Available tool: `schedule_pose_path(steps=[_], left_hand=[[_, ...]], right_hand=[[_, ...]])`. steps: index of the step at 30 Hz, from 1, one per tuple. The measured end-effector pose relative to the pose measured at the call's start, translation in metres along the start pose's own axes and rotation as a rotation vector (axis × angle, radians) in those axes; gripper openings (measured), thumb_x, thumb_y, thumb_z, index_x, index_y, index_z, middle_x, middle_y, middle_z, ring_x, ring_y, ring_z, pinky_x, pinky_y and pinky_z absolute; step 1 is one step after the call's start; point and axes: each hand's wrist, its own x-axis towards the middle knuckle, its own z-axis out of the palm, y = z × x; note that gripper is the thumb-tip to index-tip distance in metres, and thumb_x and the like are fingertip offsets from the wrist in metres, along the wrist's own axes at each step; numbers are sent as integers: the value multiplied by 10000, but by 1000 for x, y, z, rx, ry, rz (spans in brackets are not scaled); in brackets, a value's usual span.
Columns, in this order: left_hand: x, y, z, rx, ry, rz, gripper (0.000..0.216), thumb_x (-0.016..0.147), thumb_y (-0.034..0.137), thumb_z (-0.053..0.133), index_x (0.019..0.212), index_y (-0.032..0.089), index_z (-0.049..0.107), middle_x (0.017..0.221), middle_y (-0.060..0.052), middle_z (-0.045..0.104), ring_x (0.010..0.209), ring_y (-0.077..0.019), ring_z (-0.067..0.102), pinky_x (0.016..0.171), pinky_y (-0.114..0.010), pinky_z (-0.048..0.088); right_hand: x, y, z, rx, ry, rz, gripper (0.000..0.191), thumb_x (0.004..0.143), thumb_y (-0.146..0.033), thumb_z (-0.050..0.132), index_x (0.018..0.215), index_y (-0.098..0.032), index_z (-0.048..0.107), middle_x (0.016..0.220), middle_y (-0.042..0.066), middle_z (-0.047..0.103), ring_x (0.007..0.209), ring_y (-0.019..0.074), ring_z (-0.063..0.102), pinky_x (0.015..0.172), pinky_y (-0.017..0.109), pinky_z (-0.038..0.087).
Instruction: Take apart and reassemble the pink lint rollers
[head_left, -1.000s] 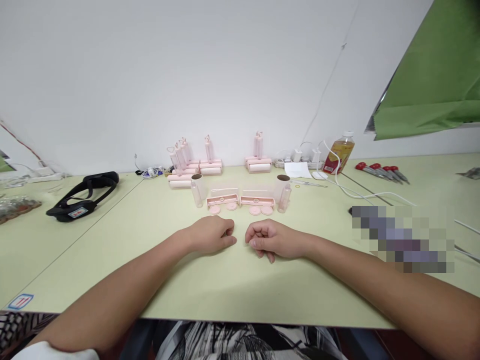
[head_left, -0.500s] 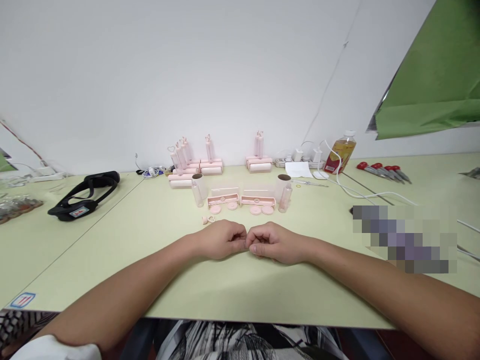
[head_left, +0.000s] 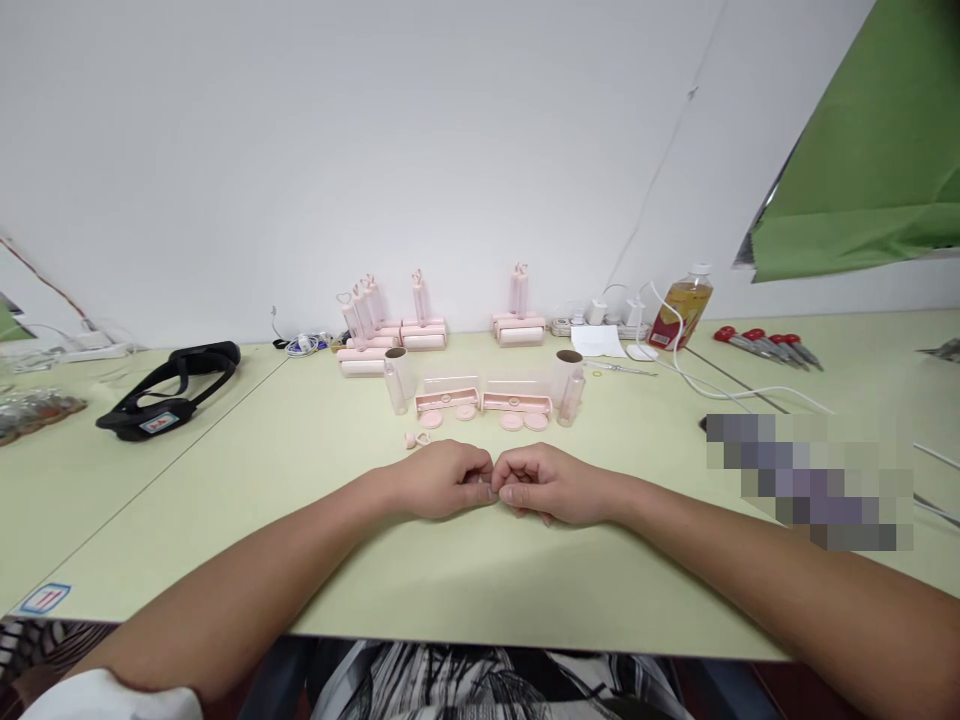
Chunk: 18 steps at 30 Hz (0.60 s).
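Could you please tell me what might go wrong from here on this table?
The small pink heart-topped piece lies loose near the left hand, which might brush it away.
The slim clear tube on the right, standing beside a white roll, might topple if the right hand reaches forward carelessly.
The white cable crosses before the bottle; a tug might upset it.

Smooth pink plastic trays [head_left: 429, 404] on a matt, smooth tabletop [head_left: 487, 590]
Covers [head_left: 451, 383] glossy clear plastic; discs [head_left: 511, 422] and heart-ended cap [head_left: 411, 440] smooth pink plastic; handle tube [head_left: 571, 402] see-through, glossy plastic; roll [head_left: 562, 379] smooth and pale with brown cardboard-look core [head_left: 569, 356]; drink bottle [head_left: 679, 312] shiny clear plastic; thin tool [head_left: 628, 369] looks like polished metal; small sheet [head_left: 598, 341] matt white paper; green sheet [head_left: 862, 160] creased, cloth or paper unclear; wall [head_left: 450, 150] matt
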Motion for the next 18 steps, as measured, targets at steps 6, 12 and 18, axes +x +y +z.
schedule_pose_path(steps=[6, 12, 18], left_hand=[[0, -1, 0, -11, 6, 12, 253, 852, 431, 513, 753, 198, 522, 680, 23, 537, 602, -118, 455, 520, -231, 300], [0, -1, 0, -33, 1, 3, 251, 851, 432, 516, 758, 198, 517, 685, 25, 533, 608, -117, 451, 522, -225, 304], [1, -2, -1, -35, -1, 4, 240, 853, 424, 517, 761, 202, 516, 679, 30, 527, 602, -115, 447, 517, -222, 299]], right_hand=[[0, 0, 0, 3, -3, 1, 111, 869, -287, 582, 898, -180, 586, 669, -43, 551, 475, 58, 449, 399, 160, 395], [1, 1, 0, -5, -2, -3, 109, 870, -285, 582, 898, -180, 583, 668, -47, 549, 475, 54, 453, 407, 158, 404], [1, 3, -1, -9, 0, 2, 118, 871, -289, 583, 915, -179, 588, 678, -47, 550, 465, 47, 453, 399, 151, 397]])
